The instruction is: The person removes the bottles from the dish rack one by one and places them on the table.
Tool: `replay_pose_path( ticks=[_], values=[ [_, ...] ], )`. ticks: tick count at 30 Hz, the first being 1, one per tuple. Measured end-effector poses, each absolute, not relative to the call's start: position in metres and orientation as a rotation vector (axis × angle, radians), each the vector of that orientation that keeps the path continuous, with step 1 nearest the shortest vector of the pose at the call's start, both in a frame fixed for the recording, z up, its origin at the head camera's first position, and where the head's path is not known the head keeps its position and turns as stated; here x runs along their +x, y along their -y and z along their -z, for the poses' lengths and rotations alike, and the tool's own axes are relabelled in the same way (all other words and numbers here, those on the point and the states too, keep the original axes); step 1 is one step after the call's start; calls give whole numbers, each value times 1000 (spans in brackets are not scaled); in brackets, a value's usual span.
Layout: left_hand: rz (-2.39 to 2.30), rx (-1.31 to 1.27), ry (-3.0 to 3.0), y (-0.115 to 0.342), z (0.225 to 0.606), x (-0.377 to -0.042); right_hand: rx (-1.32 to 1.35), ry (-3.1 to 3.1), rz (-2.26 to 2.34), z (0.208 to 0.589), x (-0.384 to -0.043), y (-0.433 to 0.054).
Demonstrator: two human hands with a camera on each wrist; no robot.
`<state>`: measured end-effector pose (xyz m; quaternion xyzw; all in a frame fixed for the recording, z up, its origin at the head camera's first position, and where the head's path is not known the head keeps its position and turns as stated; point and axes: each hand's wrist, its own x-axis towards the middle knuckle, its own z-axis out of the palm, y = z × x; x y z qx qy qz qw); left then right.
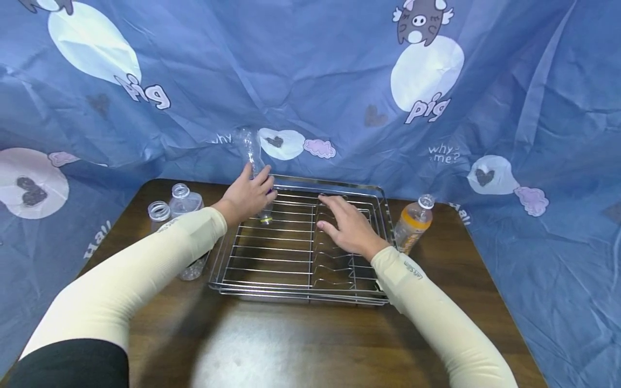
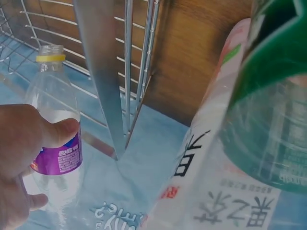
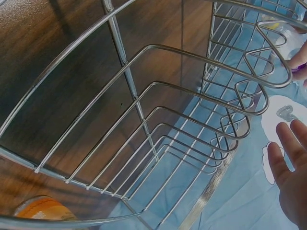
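Observation:
My left hand (image 1: 247,196) grips a clear plastic bottle (image 2: 53,96) with a purple label and a yellow ring at its uncapped neck. In the head view the bottle is tilted upside down, neck toward the person, over the back left of a wire dish rack (image 1: 301,294). Part of its label is hidden by the hand. Over the right part of the rack, near the wavy wire dividers (image 3: 156,85), my right hand (image 1: 350,226) is held with fingers extended and nothing in it.
Left of the rack stand uncapped clear bottles (image 1: 186,201); the left wrist view shows a white-and-pink label (image 2: 192,158) and a green one (image 2: 259,81). An orange-labelled bottle (image 1: 414,221) stands by the rack's right side. A blue printed cloth (image 1: 310,70) hangs behind the wooden table (image 1: 271,345).

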<state>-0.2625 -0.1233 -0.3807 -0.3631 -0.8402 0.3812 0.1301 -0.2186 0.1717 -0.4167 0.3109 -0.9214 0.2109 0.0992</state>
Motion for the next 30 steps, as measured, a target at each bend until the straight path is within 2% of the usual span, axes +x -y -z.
replay_pose_path(
  ticks=[30],
  values=[
    [-687,-1100,2309,104,355,-229,938,2692,-559,417,-221,-171]
  ],
)
